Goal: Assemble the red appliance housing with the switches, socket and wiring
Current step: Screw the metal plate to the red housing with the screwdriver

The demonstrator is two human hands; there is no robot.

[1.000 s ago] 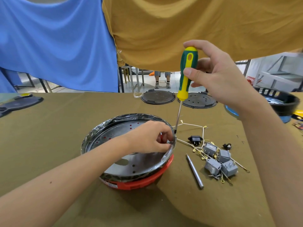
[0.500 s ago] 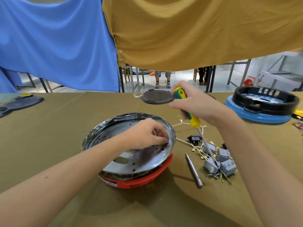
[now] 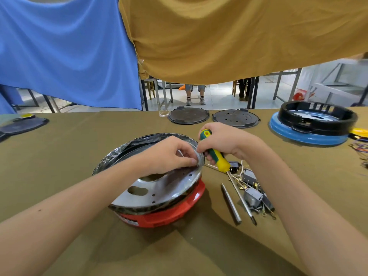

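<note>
The red appliance housing (image 3: 175, 213) sits in the middle of the table with a round metal plate (image 3: 159, 188) tilted in its top. My left hand (image 3: 169, 154) rests on the plate's far right rim, fingertips pinching something small there that I cannot make out. My right hand (image 3: 225, 140) grips a green and yellow screwdriver (image 3: 218, 158), its shaft slanting down to the right over the parts. Grey switches (image 3: 253, 196), a black socket (image 3: 234, 165) and thin wires with gold terminals lie in a heap right of the housing.
A steel rod (image 3: 231, 204) lies beside the switches. Two dark round lids (image 3: 188, 116) (image 3: 236, 118) sit at the table's far edge. A black ring on a blue housing (image 3: 312, 124) stands far right. Another dark lid (image 3: 22, 126) is far left. Blue and mustard cloths hang behind.
My right hand came down from holding the screwdriver upright over the rim and now lies low beside the housing, the tool slanted over the switches. My left hand stayed on the rim.
</note>
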